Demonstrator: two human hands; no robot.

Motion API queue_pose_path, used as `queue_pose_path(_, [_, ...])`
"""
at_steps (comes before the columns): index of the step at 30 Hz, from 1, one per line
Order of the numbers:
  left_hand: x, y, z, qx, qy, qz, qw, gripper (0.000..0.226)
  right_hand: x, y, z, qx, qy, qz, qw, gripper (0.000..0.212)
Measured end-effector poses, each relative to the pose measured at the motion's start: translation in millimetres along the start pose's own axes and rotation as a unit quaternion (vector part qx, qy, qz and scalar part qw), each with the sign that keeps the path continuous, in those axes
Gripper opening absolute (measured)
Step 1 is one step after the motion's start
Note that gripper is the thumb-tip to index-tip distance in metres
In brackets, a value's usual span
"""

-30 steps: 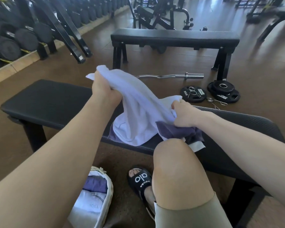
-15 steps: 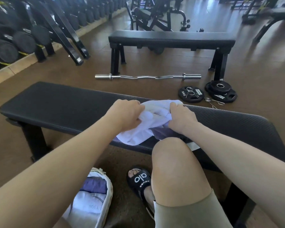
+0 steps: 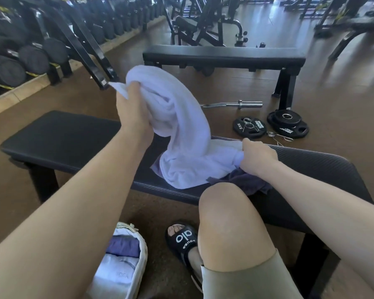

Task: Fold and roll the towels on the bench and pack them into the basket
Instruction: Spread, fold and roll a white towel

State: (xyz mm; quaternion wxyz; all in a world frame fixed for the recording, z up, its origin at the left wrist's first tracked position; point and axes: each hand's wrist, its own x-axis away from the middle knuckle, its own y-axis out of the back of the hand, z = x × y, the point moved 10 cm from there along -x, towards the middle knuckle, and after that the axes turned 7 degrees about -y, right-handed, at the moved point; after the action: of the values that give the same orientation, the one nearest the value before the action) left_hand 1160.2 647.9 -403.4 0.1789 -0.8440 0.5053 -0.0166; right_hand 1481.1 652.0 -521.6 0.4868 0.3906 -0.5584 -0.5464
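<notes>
A white towel (image 3: 181, 134) stretches between both hands above the black bench (image 3: 61, 137). My left hand (image 3: 134, 113) grips one end, raised well over the bench. My right hand (image 3: 257, 156) grips the other end low, near the bench top. Under the white towel lies a crumpled purple towel (image 3: 246, 182), partly hidden by my knee. On the floor at the lower left stands the white basket (image 3: 141, 255), holding a rolled purple towel (image 3: 123, 247) and a white one (image 3: 117, 275).
A second black bench (image 3: 222, 57) stands beyond. A curl bar (image 3: 242, 104) and weight plates (image 3: 270, 125) lie on the floor between the benches. Dumbbell racks (image 3: 30, 50) line the left wall. My sandalled foot (image 3: 184, 240) is beside the basket.
Half a second ago both hands held the towel bunched low on the bench. Now my left hand has lifted its end up and to the left, stretching the towel out.
</notes>
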Motion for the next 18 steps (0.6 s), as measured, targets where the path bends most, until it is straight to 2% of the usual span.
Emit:
queue_pose_path(5, [-5.5, 11.6, 20.0, 0.073, 0.077, -0.027, 0.994, 0.025, 0.4, 11.1, -38.3, 0.115, -0.06, 0.001, 0.992, 0.049])
queue_pose_path(7, [-4.3, 16.4, 25.4, 0.061, 0.097, -0.041, 0.993, 0.024, 1.5, 4.6, -50.7, 0.184, -0.091, 0.058, 0.977, 0.049])
queue_pose_path(9, [-1.3, 19.2, 27.9, 0.021, 0.094, -0.034, 0.995, 0.023, 10.5, -6.5, -56.4, 0.256, -0.124, 0.158, 0.946, 0.051])
queue_pose_path(11, [4.5, 18.1, 30.1, -0.033, 0.082, -0.01, 0.996, 0.022, 14.1, -6.8, -48.5, 0.331, -0.13, 0.185, 0.916, 0.061])
queue_pose_path(13, [11.0, 15.3, 31.1, -0.091, 0.066, 0.018, 0.993, 0.024, 14.9, 7.0, -15.4, 0.406, -0.078, 0.141, 0.9, 0.07])
queue_pose_path(15, [14.7, 12.6, 30.6, -0.137, 0.045, 0.043, 0.989, 0.025, 18.6, 21.5, 37.6, 0.433, 0.019, 0.066, 0.899, 0.065])
queue_pose_path(16, [14.6, 10.8, 28.3, -0.159, 0.027, 0.054, 0.985, 0.018, 22.4, 27.0, 68.9, 0.403, 0.082, 0.026, 0.911, 0.06])
queue_pose_path(17, [13.4, 9.0, 25.0, -0.182, 0.008, 0.066, 0.981, 0.011, 27.8, 33.8, 98.2, 0.317, 0.14, 0.0, 0.938, 0.052])
queue_pose_path(18, [11.9, 7.3, 20.9, -0.202, -0.009, 0.074, 0.976, 0.008, 32.9, 43.5, 123.2, 0.167, 0.189, -0.004, 0.968, 0.04])
